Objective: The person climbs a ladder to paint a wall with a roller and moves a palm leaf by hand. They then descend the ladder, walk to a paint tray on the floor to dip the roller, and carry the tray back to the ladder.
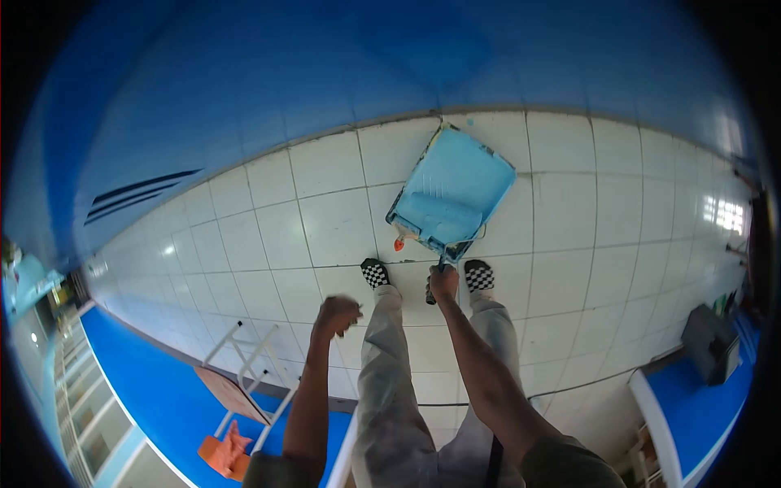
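Note:
My right hand (443, 283) is wrapped round the dark handle of a paint roller (446, 218). The roller's blue-coated head lies in a paint tray (472, 167) at the end nearer my feet. Light blue paint covers the tray's inside, and its rim is stained with dark and dried patches. Off to the left, my left hand (338, 315) hangs in the air with its fingers curled in, somewhat blurred. Nothing shows in it, and it touches neither the tray nor the roller.
The tray rests on white floor tiles (333, 228) in front of a blue wall (325, 73). A small orange-red object (399, 244) lies beside its corner. Checkered shoes (480, 276) stand close by. A white-framed chair (236, 394) is lower left; a dark box (710, 346) is at right.

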`<control>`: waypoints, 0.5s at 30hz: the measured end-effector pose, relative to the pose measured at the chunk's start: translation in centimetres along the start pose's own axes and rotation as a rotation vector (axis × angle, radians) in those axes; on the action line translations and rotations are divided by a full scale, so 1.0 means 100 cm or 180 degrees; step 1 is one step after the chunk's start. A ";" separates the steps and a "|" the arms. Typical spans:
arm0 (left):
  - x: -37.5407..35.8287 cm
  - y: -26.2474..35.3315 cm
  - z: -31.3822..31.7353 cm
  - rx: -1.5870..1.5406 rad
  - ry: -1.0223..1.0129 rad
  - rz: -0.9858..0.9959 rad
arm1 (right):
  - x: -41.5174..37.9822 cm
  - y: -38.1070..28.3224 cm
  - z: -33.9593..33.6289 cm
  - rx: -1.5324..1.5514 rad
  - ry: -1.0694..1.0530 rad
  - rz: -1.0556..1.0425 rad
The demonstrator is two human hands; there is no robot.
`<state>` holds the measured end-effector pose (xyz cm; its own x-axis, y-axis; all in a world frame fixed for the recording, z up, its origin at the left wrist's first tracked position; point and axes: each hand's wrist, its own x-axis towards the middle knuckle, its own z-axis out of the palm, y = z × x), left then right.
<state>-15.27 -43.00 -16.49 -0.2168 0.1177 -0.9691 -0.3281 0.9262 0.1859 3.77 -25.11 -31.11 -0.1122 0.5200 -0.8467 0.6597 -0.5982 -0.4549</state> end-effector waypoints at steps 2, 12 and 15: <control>0.060 0.012 -0.027 0.0266 0.0231 0.0160 | 0.013 0.016 0.020 -0.0012 0.0106 -0.0120; 0.211 0.148 -0.053 0.0917 0.0105 0.0694 | 0.068 0.163 0.096 -0.0903 0.0456 -0.0170; 0.243 0.174 -0.034 0.1082 0.0332 0.0947 | 0.080 0.123 0.068 -0.1464 0.0433 0.0327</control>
<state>-29.40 -25.29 -36.25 -0.3528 0.3758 -0.8569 0.0786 0.9245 0.3730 6.00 -32.47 -45.34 0.0484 0.5657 -0.8232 0.9256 -0.3351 -0.1759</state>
